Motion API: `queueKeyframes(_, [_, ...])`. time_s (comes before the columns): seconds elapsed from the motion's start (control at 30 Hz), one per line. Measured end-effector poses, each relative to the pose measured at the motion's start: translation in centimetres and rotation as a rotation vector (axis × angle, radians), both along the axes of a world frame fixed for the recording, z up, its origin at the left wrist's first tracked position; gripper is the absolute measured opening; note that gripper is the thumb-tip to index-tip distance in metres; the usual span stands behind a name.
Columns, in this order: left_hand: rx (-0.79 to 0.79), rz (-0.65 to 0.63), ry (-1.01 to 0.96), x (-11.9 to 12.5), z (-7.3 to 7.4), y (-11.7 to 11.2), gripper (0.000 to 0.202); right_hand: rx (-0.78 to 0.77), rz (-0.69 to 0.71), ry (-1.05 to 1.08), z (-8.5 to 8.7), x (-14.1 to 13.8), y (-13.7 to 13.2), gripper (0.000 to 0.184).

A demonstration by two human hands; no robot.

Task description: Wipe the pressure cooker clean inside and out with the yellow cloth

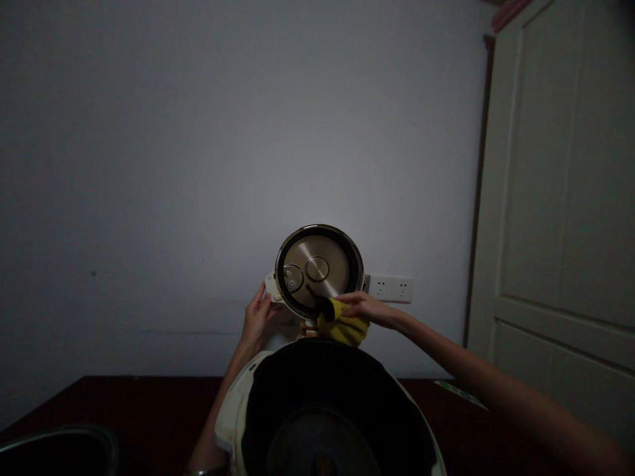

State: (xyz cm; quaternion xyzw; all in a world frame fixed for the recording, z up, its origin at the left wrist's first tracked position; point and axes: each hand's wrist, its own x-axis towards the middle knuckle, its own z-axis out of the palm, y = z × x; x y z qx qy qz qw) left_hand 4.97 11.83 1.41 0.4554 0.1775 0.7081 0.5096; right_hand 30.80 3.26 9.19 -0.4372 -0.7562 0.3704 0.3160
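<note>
A white pressure cooker [233, 410] with a dark hollow inside stands open in front of me. Its round lid [342, 261] is tipped up on the hinge, the shiny metal underside facing me. At the lid's left side, my left hand [258, 314] is closed on the white tab of its edge. My right hand [360, 307] pinches a yellow cloth [347, 330], which touches the lid's lower right rim. Part of the cloth hangs down below the fingers, over the hinge area.
The cooker stands on a dark red table [149, 403] against a pale wall [198, 165]. Behind the lid, a double socket [391, 289] is on the wall. A dark round-rimmed vessel [59, 449] is at lower left. A white cabinet [555, 198] rises at right.
</note>
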Motion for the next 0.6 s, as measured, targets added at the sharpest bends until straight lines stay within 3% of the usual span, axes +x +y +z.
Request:
queueKeyframes(0.13, [-0.007,0.013,0.008,0.0,0.0,0.0,0.067,-0.216,-0.045,0.444,-1.0,1.9,-0.4,0.03])
queueKeyframes(0.23, [0.008,0.009,0.006,0.0,0.0,-0.1,0.064,-0.364,-0.191,0.579,-1.2,2.6,-0.8,0.023])
queueKeyframes(0.3, [0.002,0.004,0.001,0.0,0.0,-0.1,0.064,-0.394,-0.19,0.594,-1.1,2.9,-1.3,0.027])
queueKeyframes(0.47, [-0.028,0.005,-0.019,0.0,0.0,0.0,0.062,-0.262,-0.063,0.335,-0.4,3.1,-2.6,0.035])
queueKeyframes(0.6, [-0.019,-0.004,-0.02,0.0,0.2,-0.3,0.064,-0.115,-0.11,-0.107,1.0,3.2,-2.8,0.019])
